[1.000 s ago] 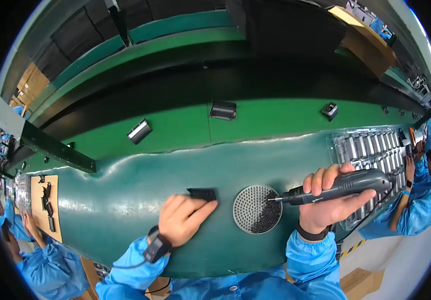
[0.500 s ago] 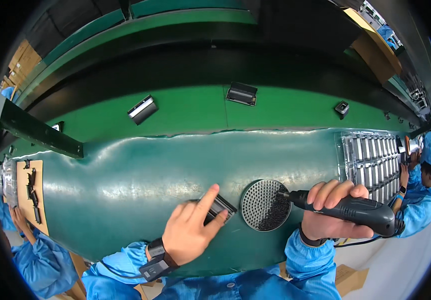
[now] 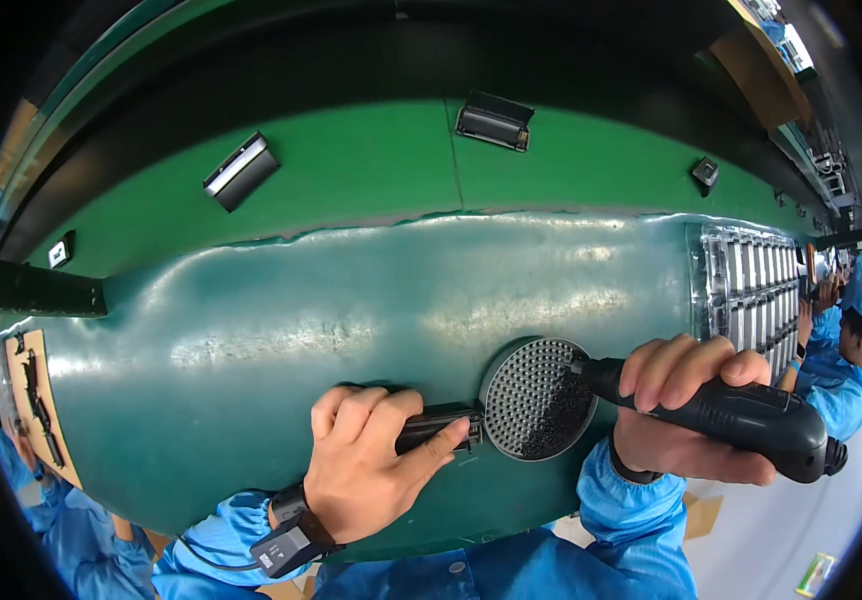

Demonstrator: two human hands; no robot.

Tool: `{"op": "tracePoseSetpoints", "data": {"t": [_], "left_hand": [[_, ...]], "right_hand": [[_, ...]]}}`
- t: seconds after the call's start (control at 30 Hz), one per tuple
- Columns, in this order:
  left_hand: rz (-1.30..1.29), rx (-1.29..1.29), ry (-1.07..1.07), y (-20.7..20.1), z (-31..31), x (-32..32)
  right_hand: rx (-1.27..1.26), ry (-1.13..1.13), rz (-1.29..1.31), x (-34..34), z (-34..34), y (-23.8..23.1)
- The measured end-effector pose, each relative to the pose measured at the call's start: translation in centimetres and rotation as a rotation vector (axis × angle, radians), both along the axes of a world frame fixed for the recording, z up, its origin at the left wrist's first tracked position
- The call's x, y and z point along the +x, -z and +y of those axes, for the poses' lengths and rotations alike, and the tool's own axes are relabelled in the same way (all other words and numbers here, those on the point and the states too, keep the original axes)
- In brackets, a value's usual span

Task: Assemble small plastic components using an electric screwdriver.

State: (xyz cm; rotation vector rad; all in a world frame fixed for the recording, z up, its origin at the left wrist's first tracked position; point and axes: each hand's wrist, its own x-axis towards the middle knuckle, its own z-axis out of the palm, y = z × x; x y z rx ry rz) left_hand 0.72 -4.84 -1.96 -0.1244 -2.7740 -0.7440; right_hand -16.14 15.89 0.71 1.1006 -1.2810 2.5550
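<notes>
My left hand (image 3: pixel 361 468) grips a black rectangular housing (image 3: pixel 429 430) on the green bench mat, thumb along its near edge and fingers curled over the far side. The housing's right end lies close beside a round grey dish (image 3: pixel 511 390) with a grid of holes. Small dark screws (image 3: pixel 549 425) are heaped in the dish's right and lower part. In my right hand (image 3: pixel 686 420) is a black electric screwdriver (image 3: pixel 756 425), held nearly level with fingers wrapped round its body. Its bit points left, at the dish's upper right; whether it touches a screw I cannot tell.
Beyond the mat (image 3: pixel 281 300) runs a green conveyor belt (image 3: pixel 351 170) carrying several black housings (image 3: pixel 494 122). A clear tray (image 3: pixel 751 290) of metal-coloured parts stands at right, near a co-worker in blue (image 3: pixel 836 370). A tan board (image 3: pixel 36 400) with black parts lies at left.
My left fingers have curled round the housing, which has turned more level and moved right toward the dish. The screwdriver stays at the dish. The whole view has shifted slightly.
</notes>
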Motion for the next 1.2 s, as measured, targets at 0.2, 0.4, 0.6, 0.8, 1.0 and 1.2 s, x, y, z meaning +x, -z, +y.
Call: {"op": "tracePoseSetpoints", "data": {"t": [0.2,0.4,0.6,0.8,1.0,1.2], "left_hand": [[-0.016,0.029,-0.01,0.0,0.1,0.0],[-0.022,0.033,-0.007,-0.1,0.0,-0.1],[-0.037,0.03,-0.002,-0.5,0.0,0.0],[-0.018,0.019,0.014,0.1,-0.2,0.0],[0.005,0.052,0.033,-0.1,-0.4,0.4],[-0.008,0.082,0.032,-0.2,-0.3,0.6]], "right_hand": [[0.04,0.014,-0.019,0.1,-0.2,0.1],[0.052,0.035,-0.037,-0.1,-0.5,0.4],[0.037,0.044,-0.054,-0.1,-0.9,0.2],[0.133,0.136,-0.086,-0.7,-1.7,0.7],[0.16,0.161,-0.041,-0.5,-1.7,0.5],[0.016,0.142,-0.103,1.0,-0.7,-2.0]]}}
